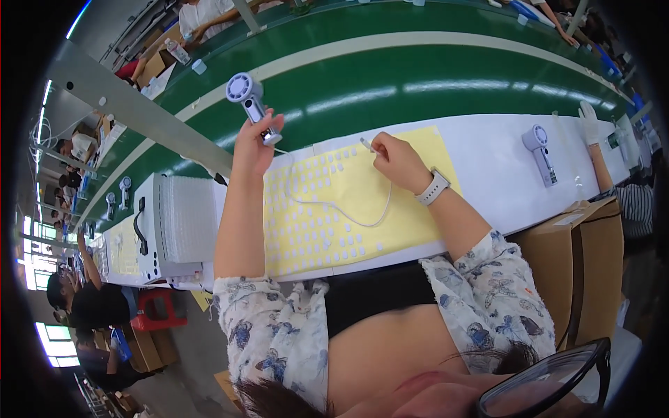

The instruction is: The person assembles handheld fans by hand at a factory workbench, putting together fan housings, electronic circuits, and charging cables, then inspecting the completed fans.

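Note:
My left hand (255,145) is closed around the handle of a pale lilac handheld fan (240,89), raised over the table's far edge with its round head up. From near the fan's lower end a thin white cable (327,203) loops across the yellow sheet (411,216). The cable curves up to my right hand (398,160), whose fingers pinch a small white plug (365,144). Beneath both hands, the sheet carries rows of small white pieces (313,182). On the white tabletop (488,164) to the right, another lilac fan (538,150) lies apart from my hands.
Beyond the table runs a green conveyor belt (348,97). A grey metal post (139,104) slants in at the left, above a white case (150,223). An open cardboard box (578,258) stands at the right, near a co-worker's gloved hand (589,122). A red stool (157,310) is at left.

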### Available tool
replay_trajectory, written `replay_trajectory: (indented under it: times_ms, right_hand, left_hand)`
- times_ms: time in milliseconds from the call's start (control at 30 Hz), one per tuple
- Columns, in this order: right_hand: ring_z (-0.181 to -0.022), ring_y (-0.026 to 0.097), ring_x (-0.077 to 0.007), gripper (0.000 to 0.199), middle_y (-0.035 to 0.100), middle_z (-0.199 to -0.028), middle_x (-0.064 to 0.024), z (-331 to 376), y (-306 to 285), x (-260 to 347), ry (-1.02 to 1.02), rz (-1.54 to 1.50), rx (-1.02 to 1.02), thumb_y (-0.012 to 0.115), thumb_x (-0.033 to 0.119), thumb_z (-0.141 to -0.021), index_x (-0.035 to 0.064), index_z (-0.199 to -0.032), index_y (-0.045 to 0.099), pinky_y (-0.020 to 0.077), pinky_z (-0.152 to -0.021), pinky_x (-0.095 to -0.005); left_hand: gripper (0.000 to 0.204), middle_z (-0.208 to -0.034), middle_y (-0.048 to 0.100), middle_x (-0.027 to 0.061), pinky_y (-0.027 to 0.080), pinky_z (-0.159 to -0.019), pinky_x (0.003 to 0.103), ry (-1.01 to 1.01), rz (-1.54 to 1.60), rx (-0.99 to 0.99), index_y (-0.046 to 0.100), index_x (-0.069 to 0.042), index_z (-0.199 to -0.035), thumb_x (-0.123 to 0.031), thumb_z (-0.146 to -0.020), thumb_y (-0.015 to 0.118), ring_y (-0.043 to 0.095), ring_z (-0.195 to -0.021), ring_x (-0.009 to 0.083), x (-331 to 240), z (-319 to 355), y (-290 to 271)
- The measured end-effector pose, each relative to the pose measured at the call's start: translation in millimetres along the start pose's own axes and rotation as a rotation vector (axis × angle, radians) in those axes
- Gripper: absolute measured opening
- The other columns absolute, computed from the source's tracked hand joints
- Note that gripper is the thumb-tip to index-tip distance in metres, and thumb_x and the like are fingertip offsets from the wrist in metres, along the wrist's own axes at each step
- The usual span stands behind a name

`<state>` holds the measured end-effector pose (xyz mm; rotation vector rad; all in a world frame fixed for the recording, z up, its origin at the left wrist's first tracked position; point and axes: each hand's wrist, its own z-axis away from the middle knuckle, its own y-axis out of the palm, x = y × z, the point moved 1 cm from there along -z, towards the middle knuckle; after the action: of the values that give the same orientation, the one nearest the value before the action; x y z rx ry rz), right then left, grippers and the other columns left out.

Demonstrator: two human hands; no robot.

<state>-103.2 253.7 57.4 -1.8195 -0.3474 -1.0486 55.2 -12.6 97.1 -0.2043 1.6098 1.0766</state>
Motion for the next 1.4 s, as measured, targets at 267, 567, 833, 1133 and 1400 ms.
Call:
replay_trajectory:
  times_ms: [267,567,833,1133,1400]
  right_hand:
    - [-0.06,0.049,-0.0176,0.015,0.053,-0.067,-0.007,17,8,44,-0.158,-0.204,0.089,0.053,0.015,-0.093,0.0017,-0.095,0.06,0.0414,-0.059,-0.0292]
    - [-0.058,0.038,-0.0066,0.023,0.044,-0.063,0.0023,40,20,66,-0.061,-0.452,0.315,0.048,0.019,-0.099,0.0016,-0.09,0.06,0.0342,-0.055,-0.0222]
    - [-0.053,0.037,-0.0067,0.025,0.043,-0.06,0.0016,44,27,62,0.019,-0.519,0.35,0.045,0.02,-0.1,0.0007,-0.089,0.057,0.0338,-0.052,-0.0217]
    - [-0.051,0.04,-0.0089,0.029,0.043,-0.058,-0.001,51,27,71,0.277,-0.875,0.397,0.04,0.022,-0.102,0.0005,-0.086,0.051,0.0369,-0.05,-0.0234]
    - [-0.065,0.051,-0.0097,0.029,0.057,-0.072,-0.0037,45,29,56,0.113,-0.561,0.407,0.044,0.022,-0.101,-0.0022,-0.099,0.059,0.0415,-0.061,-0.0228]
  left_hand:
    - [0.047,-0.099,0.055,0.0083,0.049,-0.085,0.04,-0.007,0.198,0.364,0.038,-0.003,-0.127,-0.003,-0.086,0.061,0.061,-0.089,0.0232,43,113,61]
    - [0.047,-0.096,0.053,0.0068,0.048,-0.085,0.038,-0.155,0.4,0.145,0.035,-0.007,-0.125,-0.007,-0.087,0.063,0.058,-0.091,0.021,64,117,58]
    - [0.048,-0.098,0.052,0.0067,0.047,-0.084,0.038,-0.152,0.314,0.099,0.033,-0.007,-0.124,-0.005,-0.087,0.064,0.057,-0.091,0.0215,69,126,68]
    - [0.06,-0.101,0.051,0.008,0.049,-0.077,0.032,0.033,-0.085,0.052,0.027,-0.005,-0.126,-0.008,-0.083,0.069,0.056,-0.092,0.0169,79,127,76]
    - [0.061,-0.101,0.051,0.0084,0.052,-0.065,0.027,0.03,-0.102,0.121,0.024,-0.006,-0.127,-0.009,-0.084,0.068,0.06,-0.085,0.017,74,126,72]
